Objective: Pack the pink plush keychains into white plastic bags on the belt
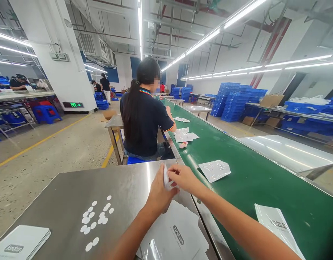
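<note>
Near the right edge of the metal table, my left hand is closed around a small white pouch, held upright. My right hand has its fingers bent at the pouch's upper edge; whether something else is pinched in them is hidden. Just below the hands lies a spread stack of white pouches with a dark "Jandoon" label. Several round white discs are scattered on the table to the left. A neat pile of the same printed pouches sits at the lower left corner.
A green conveyor belt runs along the right, carrying a white pouch, another pouch nearer me and a small pink item. Ahead, a co-worker sits at the belt. Blue crates are stacked beyond.
</note>
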Action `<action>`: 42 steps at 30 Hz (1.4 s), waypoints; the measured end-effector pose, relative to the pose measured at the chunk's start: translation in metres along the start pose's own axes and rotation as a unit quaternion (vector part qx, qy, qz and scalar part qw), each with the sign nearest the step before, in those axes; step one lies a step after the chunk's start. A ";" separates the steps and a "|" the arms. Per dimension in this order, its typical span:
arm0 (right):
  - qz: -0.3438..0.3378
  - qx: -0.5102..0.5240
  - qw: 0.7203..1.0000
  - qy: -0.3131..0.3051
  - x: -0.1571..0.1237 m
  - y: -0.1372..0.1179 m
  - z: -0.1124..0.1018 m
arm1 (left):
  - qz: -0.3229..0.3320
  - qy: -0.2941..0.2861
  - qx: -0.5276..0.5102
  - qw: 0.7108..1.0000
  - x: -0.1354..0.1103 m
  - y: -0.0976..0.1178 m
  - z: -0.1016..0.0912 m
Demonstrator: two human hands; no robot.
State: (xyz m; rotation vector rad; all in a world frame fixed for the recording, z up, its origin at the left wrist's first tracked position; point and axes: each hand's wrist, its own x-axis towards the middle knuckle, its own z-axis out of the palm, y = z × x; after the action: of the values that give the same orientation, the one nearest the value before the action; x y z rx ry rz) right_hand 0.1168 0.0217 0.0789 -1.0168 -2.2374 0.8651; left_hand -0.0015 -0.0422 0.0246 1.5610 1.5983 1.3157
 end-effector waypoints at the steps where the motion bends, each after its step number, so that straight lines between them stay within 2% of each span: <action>1: -0.020 0.032 0.999 -0.008 -0.004 -0.007 0.000 | -0.005 0.010 -0.016 1.000 0.003 0.002 0.001; 5: -0.075 -0.015 0.994 0.077 -0.001 -0.016 -0.016 | -0.016 0.025 -0.099 0.995 0.005 0.000 -0.008; 6: -0.088 -0.025 0.993 0.069 0.002 -0.013 -0.020 | -0.027 0.010 -0.127 0.991 0.005 -0.002 -0.012; 10: -0.114 0.000 0.991 -0.068 0.023 0.007 -0.019 | -0.126 -0.062 -0.264 0.954 0.008 -0.009 -0.025; 12: -0.037 0.011 0.997 -0.064 0.041 0.026 -0.022 | -0.182 -0.071 -0.316 0.928 0.010 -0.010 -0.029; 14: 0.098 0.001 0.995 -0.007 0.065 0.052 -0.034 | -0.215 -0.081 -0.338 0.913 0.012 -0.009 -0.032; 15: 0.162 -0.013 0.986 0.035 0.077 0.067 -0.043 | -0.221 -0.087 -0.341 0.910 0.014 -0.009 -0.033; 18: 0.279 -0.053 0.952 0.113 0.109 0.114 -0.072 | -0.202 -0.099 -0.349 0.910 0.018 -0.011 -0.035; 21: 0.350 -0.076 0.924 0.137 0.127 0.149 -0.083 | -0.163 -0.098 -0.350 0.917 0.021 -0.017 -0.035; 24: 0.345 -0.087 0.924 0.141 0.134 0.157 -0.074 | -0.147 -0.098 -0.333 0.926 0.023 -0.023 -0.034; 27: 0.281 -0.095 0.944 0.147 0.131 0.137 -0.060 | -0.141 -0.109 -0.310 0.934 0.023 -0.023 -0.033; 30: 0.191 -0.083 0.966 0.152 0.110 0.091 -0.049 | -0.111 -0.119 -0.287 0.944 0.022 -0.020 -0.031; 33: 0.071 0.034 0.986 0.144 0.071 0.035 -0.040 | -0.068 -0.119 -0.249 0.959 0.020 -0.016 -0.029; 35: 0.007 0.126 0.984 0.123 0.041 0.002 -0.033 | -0.040 -0.116 -0.217 0.968 0.019 -0.013 -0.028; 37: -0.011 0.146 0.984 0.098 0.015 -0.020 -0.027 | -0.013 -0.117 -0.193 0.974 0.016 -0.007 -0.027; 42: -0.012 0.017 0.994 0.105 -0.019 -0.037 -0.024 | 0.009 -0.151 -0.170 0.974 0.008 0.007 -0.026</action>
State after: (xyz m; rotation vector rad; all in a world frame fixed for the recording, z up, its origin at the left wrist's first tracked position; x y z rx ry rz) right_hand 0.1271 -0.0047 0.1177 -1.0140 -2.0472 0.7478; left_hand -0.0229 -0.0427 0.0427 1.4777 1.1098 1.2165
